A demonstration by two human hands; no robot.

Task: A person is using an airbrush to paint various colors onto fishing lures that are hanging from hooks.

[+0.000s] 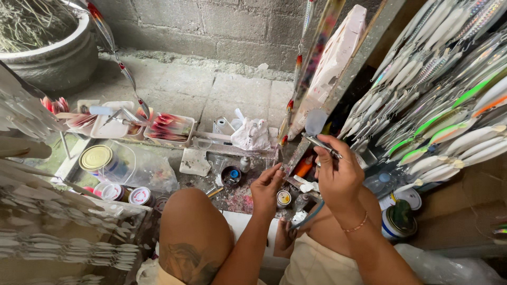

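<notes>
1. right hand (pixel 340 177) raised in front of the chest, fingers curled tight round an airbrush (pixel 321 144), its thin metal body jutting up and left out of the fist, a translucent cup on top.
2. blue-grey hose (pixel 309 215) dropping from under that hand toward the lap.
3. left hand (pixel 266 189) lower and just to the left, fingertips pinched on the lower end of a long slim fishing lure (pixel 289 121) hanging upright, red and orange at its tips.
4. airbrush nozzle close beside the lure, just right of it; touching or apart, cannot tell.
5. more lures strung on a line (pixel 122 66) across the upper left, running from the big grey stone pot (pixel 55 58) down to the trays.
6. white trays (pixel 169 128) of red and pink lure pieces on the low paint-splashed bench, beyond the left hand.
7. small paint jars (pixel 231 175) and a little tin (pixel 283 198) just under the left hand; larger tins (pixel 96 158) at left near a clear plastic bag.
8. rack of finished lures (pixel 443 116), white, silver and green, filling the right side, well apart from both hands.
9. another tin (pixel 398 220) by the right forearm, thin bracelet (pixel 356 226) on the wrist.
10. bare knee with a tattoo (pixel 193 232) at bottom centre.
</notes>
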